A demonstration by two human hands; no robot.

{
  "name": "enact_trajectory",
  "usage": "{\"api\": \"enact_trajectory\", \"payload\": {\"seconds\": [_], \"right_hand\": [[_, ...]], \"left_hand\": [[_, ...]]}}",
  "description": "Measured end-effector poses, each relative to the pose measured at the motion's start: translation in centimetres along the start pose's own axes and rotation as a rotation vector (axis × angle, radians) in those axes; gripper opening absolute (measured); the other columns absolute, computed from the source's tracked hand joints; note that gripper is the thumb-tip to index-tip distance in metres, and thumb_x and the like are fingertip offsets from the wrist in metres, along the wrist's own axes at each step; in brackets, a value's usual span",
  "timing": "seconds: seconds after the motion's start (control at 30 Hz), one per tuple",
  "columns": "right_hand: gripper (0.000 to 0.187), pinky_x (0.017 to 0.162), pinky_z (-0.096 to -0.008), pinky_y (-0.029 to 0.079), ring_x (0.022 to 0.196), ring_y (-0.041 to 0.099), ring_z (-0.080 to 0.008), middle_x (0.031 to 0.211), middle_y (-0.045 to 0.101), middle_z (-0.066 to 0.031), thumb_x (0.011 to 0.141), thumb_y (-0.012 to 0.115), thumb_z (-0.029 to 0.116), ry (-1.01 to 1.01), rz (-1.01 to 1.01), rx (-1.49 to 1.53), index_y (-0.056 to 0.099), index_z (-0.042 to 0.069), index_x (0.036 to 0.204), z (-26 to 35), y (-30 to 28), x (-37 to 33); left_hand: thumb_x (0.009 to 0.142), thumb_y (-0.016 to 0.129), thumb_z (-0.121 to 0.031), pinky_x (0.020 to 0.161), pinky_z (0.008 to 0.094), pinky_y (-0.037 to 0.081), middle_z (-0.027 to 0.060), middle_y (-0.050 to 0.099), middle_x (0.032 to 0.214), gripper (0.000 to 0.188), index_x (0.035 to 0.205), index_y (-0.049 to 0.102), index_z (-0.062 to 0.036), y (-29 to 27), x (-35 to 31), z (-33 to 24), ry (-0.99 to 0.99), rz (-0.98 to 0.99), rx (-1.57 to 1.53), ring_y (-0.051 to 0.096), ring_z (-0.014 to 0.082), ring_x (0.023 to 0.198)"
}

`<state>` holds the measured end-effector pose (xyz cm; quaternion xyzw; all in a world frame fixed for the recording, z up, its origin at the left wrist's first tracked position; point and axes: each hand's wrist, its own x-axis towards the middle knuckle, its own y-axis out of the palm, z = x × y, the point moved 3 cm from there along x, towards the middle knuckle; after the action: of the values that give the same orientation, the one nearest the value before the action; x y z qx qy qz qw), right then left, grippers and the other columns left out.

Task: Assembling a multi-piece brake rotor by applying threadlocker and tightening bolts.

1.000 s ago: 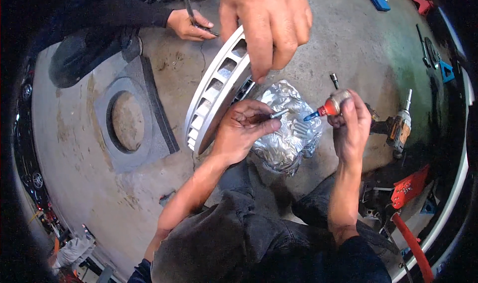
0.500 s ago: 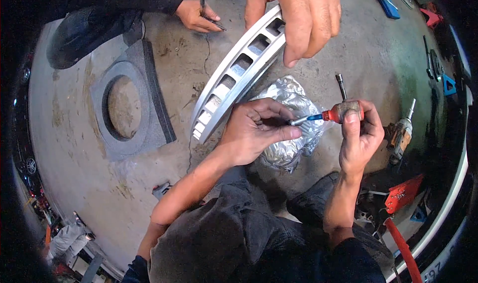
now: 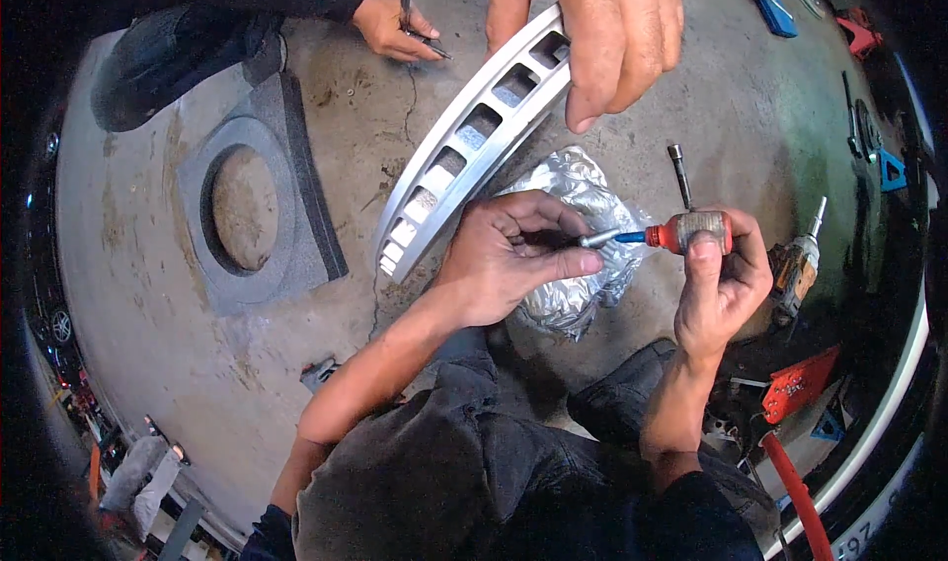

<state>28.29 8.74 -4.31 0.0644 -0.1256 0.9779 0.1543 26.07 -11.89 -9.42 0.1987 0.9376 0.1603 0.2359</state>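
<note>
My left hand [image 3: 499,260] pinches a small silver bolt [image 3: 596,239] between thumb and fingers. In my right hand [image 3: 719,294] lies a small red squeeze bottle [image 3: 691,233] with a blue nozzle, its tip touching or almost touching the bolt. Just beyond my left hand, a vented brake disc [image 3: 454,192] stands tilted on edge. Another person's hand [image 3: 622,42] grips its top. Beneath my hands, a crumpled silver foil bag [image 3: 558,304] rests on the floor.
A grey foam block [image 3: 321,220] with a round cutout lies left. Another person's hand [image 3: 390,30] holds a dark tool at the top. A socket tool [image 3: 681,174], a power driver [image 3: 793,273] and a red tray [image 3: 802,383] are on the right.
My right hand and the bottle have shifted slightly right and down, drawing the nozzle back a little along the bolt. My left hand stays almost in place.
</note>
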Motion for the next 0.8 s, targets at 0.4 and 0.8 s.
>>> {"api": "enact_trajectory", "payload": {"seconds": [0.4,0.8], "right_hand": [[0.026,0.076,-0.0235,0.046,0.082,0.057,-0.0105,0.092,0.063,-0.0048,0.092,0.066,0.020,-0.030,0.031,-0.049,0.060,-0.003,0.102,0.6,-0.2,0.0],[0.027,0.068,-0.0215,0.044,0.075,0.054,-0.0073,0.084,0.062,-0.0019,0.083,0.077,0.015,-0.045,-0.050,-0.026,0.062,-0.002,0.097,0.9,0.2,-0.4]], "left_hand": [[0.078,0.082,-0.005,0.080,0.0260,0.054,0.0065,0.069,0.095,0.028,0.100,0.064,0.0015,0.2,0.0,-0.5,0.046,0.009,-0.002,0.066,0.0119,0.089],[0.079,0.082,-0.007,0.078,0.0260,0.052,0.0060,0.069,0.094,0.029,0.099,0.064,0.0016,0.1,-0.4,-0.4,0.070,0.030,-0.002,0.064,0.0116,0.087]]}}
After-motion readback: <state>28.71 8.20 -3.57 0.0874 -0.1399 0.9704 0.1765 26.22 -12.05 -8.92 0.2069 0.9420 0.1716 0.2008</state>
